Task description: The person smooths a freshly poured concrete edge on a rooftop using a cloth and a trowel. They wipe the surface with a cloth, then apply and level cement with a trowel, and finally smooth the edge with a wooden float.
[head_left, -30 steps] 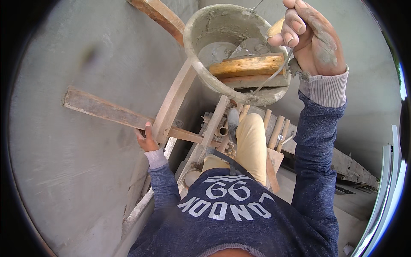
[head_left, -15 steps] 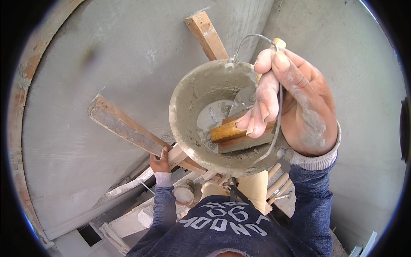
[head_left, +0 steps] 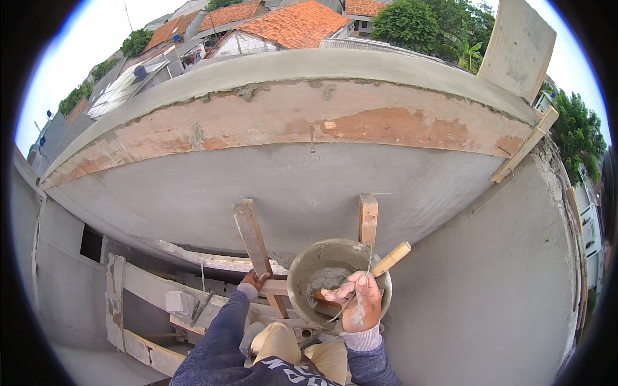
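Note:
My right hand (head_left: 355, 303) holds the thin wire handle of a grey, cement-caked bucket (head_left: 308, 270) that hangs at the top of a wooden ladder. A wooden tool handle (head_left: 393, 258) sticks out of the bucket toward the upper right, passing under my fingers. My left hand (head_left: 254, 280) grips the ladder's left rail (head_left: 252, 238) just below its top end. The right rail (head_left: 367, 217) rises behind the bucket. Both sleeves are dark blue with grey cuffs. My knees in tan trousers (head_left: 278, 340) show below.
A grey plastered wall (head_left: 302, 186) curves across in front, with bare red brick (head_left: 386, 125) and a cement cap above it. A wooden strip (head_left: 524, 151) leans at the right. Planks and a brick (head_left: 177, 301) lie on scaffolding at lower left. Roofs and trees lie beyond.
The view has tilted up from looking straight down at the bucket to the wall top and rooftops. My right hand stays at the bucket handle; my left hand stays on the ladder.

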A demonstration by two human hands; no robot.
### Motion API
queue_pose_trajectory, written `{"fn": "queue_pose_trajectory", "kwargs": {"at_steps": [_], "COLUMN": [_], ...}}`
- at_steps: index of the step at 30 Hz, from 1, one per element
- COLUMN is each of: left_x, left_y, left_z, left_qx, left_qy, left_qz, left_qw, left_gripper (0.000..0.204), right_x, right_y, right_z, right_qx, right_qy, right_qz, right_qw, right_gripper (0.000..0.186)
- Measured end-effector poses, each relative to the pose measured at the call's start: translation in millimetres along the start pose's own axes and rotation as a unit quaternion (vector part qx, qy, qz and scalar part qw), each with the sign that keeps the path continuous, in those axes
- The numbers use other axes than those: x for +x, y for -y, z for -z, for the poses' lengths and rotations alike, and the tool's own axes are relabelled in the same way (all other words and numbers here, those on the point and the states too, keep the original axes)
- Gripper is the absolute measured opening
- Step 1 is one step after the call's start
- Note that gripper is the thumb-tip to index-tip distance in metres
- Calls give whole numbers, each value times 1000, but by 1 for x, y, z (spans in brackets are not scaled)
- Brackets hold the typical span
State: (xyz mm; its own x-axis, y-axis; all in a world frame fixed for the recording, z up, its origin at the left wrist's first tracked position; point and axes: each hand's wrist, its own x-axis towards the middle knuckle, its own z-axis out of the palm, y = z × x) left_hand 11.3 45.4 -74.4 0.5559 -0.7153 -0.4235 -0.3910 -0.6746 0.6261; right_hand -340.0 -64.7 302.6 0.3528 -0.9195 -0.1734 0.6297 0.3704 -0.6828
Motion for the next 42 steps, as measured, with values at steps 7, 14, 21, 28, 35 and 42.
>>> {"fn": "queue_pose_trajectory", "kwargs": {"at_steps": [7, 14, 21, 28, 35, 42], "left_x": [-27, -18, 7, -36, -79, -190], "left_y": [-63, -81, -21, -95, -133, -174], "left_z": [21, 19, -2, 20, 37, 28], "left_qx": [147, 184, 194, 171, 75, -164], "left_qy": [55, 112, 121, 52, -95, 121], "left_qz": [47, 187, 199, 219, 84, -180], "left_qw": [986, 959, 953, 959, 989, 962], "left_gripper": [83, 82, 84, 84, 84, 117], "right_x": [2, 2, -1, 10, 13, 44], "right_y": [-4, -8, -1, 1, 3, -19], "right_z": [5, 4, -2, 12, 0, -15], "right_qx": [-40, -115, -140, -236, -211, -240], "right_qy": [20, 35, 61, 62, 60, 104], "right_qz": [-10, -11, -34, -8, -63, -80], "right_qw": [999, 993, 988, 970, 974, 962], "right_gripper": [29, 34, 27, 27, 31, 31]}}
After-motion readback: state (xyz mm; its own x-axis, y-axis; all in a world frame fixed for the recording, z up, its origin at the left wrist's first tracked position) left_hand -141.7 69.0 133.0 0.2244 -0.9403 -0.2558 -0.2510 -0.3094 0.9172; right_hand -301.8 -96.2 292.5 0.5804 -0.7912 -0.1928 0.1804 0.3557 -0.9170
